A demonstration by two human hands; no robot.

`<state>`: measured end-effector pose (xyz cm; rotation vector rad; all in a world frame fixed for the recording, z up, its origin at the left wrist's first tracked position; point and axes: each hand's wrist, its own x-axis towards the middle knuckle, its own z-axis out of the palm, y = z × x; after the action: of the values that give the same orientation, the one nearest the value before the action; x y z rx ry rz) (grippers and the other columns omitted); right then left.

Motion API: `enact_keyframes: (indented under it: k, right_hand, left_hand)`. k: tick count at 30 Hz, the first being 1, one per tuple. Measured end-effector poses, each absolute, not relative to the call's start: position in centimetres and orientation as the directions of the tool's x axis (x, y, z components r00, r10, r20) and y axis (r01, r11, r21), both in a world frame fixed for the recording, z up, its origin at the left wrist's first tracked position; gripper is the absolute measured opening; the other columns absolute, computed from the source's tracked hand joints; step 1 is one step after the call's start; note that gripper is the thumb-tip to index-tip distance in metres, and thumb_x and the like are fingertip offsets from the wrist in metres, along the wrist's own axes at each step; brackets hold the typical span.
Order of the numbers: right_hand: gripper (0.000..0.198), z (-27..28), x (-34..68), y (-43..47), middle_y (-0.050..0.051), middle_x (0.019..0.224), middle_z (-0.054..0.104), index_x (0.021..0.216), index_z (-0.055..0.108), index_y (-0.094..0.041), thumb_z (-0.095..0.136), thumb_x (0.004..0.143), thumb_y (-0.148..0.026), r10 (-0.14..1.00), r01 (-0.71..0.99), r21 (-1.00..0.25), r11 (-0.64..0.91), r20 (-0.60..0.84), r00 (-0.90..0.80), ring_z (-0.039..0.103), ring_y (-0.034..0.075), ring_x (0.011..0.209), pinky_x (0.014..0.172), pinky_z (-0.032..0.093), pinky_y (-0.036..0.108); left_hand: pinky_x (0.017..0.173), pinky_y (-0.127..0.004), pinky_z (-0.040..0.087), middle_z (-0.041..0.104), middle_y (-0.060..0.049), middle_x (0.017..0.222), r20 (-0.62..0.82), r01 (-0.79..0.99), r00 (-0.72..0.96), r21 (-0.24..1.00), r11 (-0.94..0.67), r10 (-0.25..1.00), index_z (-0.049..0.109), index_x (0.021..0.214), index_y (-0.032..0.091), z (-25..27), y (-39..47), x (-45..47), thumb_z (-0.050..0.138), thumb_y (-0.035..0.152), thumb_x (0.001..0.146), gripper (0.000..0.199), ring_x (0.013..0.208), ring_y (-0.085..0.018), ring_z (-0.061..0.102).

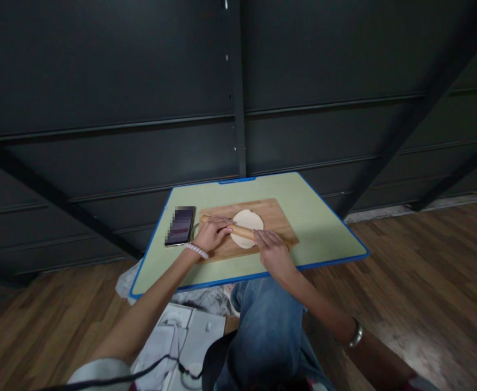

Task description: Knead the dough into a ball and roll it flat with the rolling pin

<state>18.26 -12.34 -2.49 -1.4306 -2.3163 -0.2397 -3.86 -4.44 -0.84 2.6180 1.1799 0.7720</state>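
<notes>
A wooden rolling pin (242,232) lies across a flat round of pale dough (248,219). The dough rests on a wooden board (273,209). My left hand (212,233) is closed over the pin's left part, just beside the dough. Over its right part, my right hand (274,251) is closed too, near the dough's right edge. The pin slants slightly, its left end farther from me. Part of the pin is hidden under my fingers.
A phone (180,225) lies left of the board on a pale green table with a blue edge (328,231). Dark wall panels (161,81) stand behind it. Below the table are my jeans-clad leg (269,326), a white box (204,328) and a black cable (152,366).
</notes>
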Motion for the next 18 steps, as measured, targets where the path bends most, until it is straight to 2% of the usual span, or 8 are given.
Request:
enact_keyframes:
  k: [5, 9, 12, 18]
  right_hand:
    - [0.038, -2.5, 18.2, -12.7, 0.012, 0.119, 0.062, 0.121, 0.056, -0.01, 0.042, 0.086, -0.006, 0.789, 0.866, -0.097, 0.491, 0.471, -0.395, 0.055, 0.021, 0.109, 0.099, 0.039, 0.035]
    - [0.033, -0.5, 18.9, -12.4, 0.009, 0.11, 0.065, 0.114, 0.061, -0.016, 0.039, 0.09, -0.012, 0.854, 0.868, -0.193, 0.457, 0.366, -0.369, 0.061, 0.018, 0.095, 0.086, 0.046, 0.028]
    - [0.031, 1.0, 19.4, -12.1, 0.009, 0.101, 0.067, 0.103, 0.066, -0.018, 0.037, 0.092, -0.017, 0.877, 0.867, -0.226, 0.445, 0.307, -0.37, 0.062, 0.017, 0.091, 0.082, 0.045, 0.026]
    - [0.033, 1.5, 19.1, -12.5, 0.01, 0.101, 0.065, 0.107, 0.063, -0.015, 0.037, 0.088, -0.006, 0.914, 0.876, -0.297, 0.38, 0.264, -0.308, 0.06, 0.018, 0.092, 0.082, 0.044, 0.026]
  left_hand:
    - [0.089, -0.033, 0.047, 0.069, -0.008, 0.099, 0.416, 0.601, 0.525, 0.437, -0.669, 0.743, 0.068, 0.1, 0.016, -0.3, -5.4, -4.0, 0.055, 0.034, 0.084, 0.027, 0.095, -0.02, 0.062]
    - [0.084, -0.032, 0.047, 0.069, -0.006, 0.095, 0.352, 0.582, 0.522, 0.519, -0.626, 0.777, 0.068, 0.096, 0.017, -0.1, -5.3, -4.1, 0.058, 0.028, 0.081, 0.021, 0.09, -0.02, 0.063]
    - [0.082, -0.032, 0.046, 0.068, -0.005, 0.092, 0.343, 0.554, 0.498, 0.581, -0.596, 0.797, 0.067, 0.091, 0.017, -0.4, -5.2, -4.2, 0.061, 0.027, 0.079, 0.017, 0.087, -0.019, 0.062]
    - [0.076, -0.032, 0.045, 0.062, -0.005, 0.085, 0.363, 0.504, 0.487, 0.626, -0.595, 0.794, 0.062, 0.083, 0.015, -0.8, -5.2, -4.2, 0.064, 0.025, 0.076, 0.013, 0.08, -0.018, 0.057]
